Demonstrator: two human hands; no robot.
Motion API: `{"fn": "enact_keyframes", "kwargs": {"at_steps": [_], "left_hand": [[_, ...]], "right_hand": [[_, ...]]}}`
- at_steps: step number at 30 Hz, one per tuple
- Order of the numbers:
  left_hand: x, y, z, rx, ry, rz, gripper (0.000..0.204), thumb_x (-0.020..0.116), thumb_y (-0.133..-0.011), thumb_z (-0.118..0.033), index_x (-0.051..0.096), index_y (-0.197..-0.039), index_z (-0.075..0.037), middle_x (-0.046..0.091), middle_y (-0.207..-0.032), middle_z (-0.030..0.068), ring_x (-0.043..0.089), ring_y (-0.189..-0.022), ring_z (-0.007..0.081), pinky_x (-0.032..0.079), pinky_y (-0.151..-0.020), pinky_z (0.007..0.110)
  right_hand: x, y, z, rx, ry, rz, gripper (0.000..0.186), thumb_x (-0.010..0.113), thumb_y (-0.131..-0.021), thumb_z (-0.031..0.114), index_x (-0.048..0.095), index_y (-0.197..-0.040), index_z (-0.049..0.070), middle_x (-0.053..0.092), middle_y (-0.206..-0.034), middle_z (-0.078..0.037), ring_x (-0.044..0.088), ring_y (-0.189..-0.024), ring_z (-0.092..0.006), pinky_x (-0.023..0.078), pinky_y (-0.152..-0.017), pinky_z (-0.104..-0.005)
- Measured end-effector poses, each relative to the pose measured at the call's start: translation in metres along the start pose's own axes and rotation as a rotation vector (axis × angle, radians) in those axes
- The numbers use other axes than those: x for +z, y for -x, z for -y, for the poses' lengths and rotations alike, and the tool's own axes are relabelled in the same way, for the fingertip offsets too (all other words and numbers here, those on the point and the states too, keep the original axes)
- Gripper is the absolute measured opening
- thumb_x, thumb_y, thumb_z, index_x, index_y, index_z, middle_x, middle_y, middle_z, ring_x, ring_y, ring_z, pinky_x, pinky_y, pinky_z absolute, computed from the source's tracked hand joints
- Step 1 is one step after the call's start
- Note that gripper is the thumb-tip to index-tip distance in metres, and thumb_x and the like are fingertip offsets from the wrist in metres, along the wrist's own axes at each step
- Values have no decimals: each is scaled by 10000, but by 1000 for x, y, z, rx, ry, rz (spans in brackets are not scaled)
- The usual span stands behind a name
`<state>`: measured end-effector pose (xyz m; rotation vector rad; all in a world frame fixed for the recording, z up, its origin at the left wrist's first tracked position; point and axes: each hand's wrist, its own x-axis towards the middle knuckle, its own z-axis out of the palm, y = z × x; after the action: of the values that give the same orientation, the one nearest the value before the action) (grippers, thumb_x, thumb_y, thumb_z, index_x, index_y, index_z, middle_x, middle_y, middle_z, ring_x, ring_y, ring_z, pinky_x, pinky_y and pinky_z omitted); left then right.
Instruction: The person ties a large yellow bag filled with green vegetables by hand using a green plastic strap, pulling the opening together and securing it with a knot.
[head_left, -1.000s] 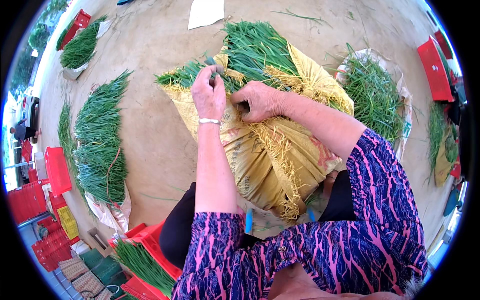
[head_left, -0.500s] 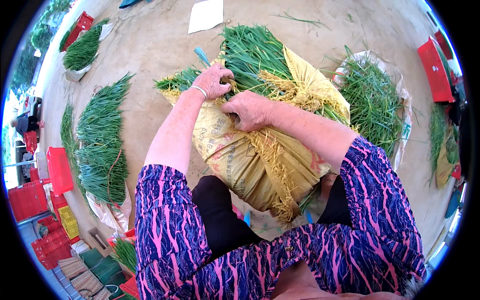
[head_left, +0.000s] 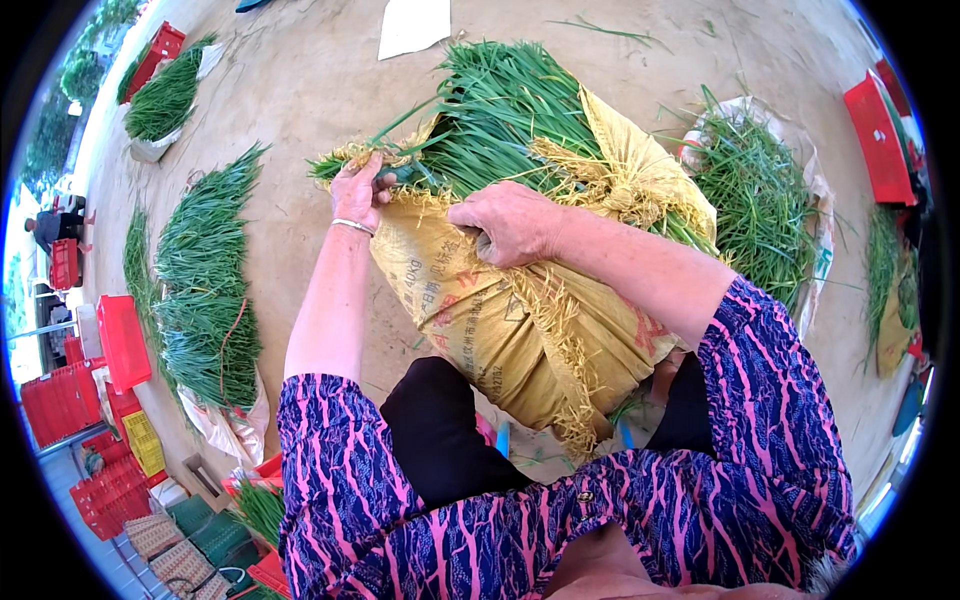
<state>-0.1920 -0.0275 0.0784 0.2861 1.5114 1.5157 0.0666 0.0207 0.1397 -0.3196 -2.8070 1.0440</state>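
A yellow woven sack [head_left: 470,310] with frayed edges is wrapped around a large bundle of long green leafy stalks [head_left: 515,105] in front of my knees. Its far right corner is gathered into a knot [head_left: 632,190]. My left hand [head_left: 358,195] is closed on the frayed far left edge of the sack, beside a small blue-green piece [head_left: 405,172] that I cannot make out clearly. My right hand [head_left: 508,222] grips the sack's far edge near the middle, fingers curled under and partly hidden.
Green stalks lie on a pale sheet to the left [head_left: 205,290], with another heap [head_left: 755,195] to the right. Red crates [head_left: 122,342] stand at the left, and another red crate [head_left: 880,140] at the far right. White paper [head_left: 414,28] lies ahead. A person [head_left: 50,228] is at far left.
My left hand has moved left and slightly nearer, away from my right hand, to the sack's left edge. The right hand keeps its grip in nearly the same place.
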Motion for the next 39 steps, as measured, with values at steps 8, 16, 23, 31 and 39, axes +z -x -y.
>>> {"fn": "enact_keyframes", "kwargs": {"at_steps": [8,16,23,31,39], "left_hand": [[-31,13,29,-94,302,44,159,649,-929,-211,603,-1041,-107,656,-848,23,616,-653,134,477,-485,252],[-24,16,26,-182,352,43,160,637,-939,-214,583,-1043,-106,633,-863,11,576,-670,120,408,-452,215],[-11,19,-4,-108,-65,-24,200,673,-907,-218,625,-1014,-56,657,-809,61,581,-499,126,295,-343,206],[-7,-4,-19,13,-406,-103,203,719,-863,-216,674,-994,-67,616,-754,10,439,-415,59,230,-332,193],[-13,-46,-3,313,-702,-191,579,758,-768,-394,666,-1122,55,684,-1090,218,635,-1063,289,462,-939,335]], "right_hand": [[-8,-8,-2,77,-158,-36,122,624,-702,75,543,-773,19,599,-676,-151,605,-652,-341,482,-604,-405],[-12,-71,-34,360,-103,-224,234,677,-798,261,712,-886,47,682,-760,-160,655,-680,-283,516,-678,-394],[19,-120,-55,564,-125,-64,244,692,-715,255,731,-841,50,681,-740,-171,681,-737,-294,536,-718,-393],[28,-112,-75,412,-241,-270,207,648,-703,188,730,-829,46,681,-760,-188,659,-703,-307,530,-717,-381],[25,-108,-66,508,-338,-359,237,642,-765,151,720,-958,38,694,-874,-185,661,-792,-299,515,-777,-372]]}}
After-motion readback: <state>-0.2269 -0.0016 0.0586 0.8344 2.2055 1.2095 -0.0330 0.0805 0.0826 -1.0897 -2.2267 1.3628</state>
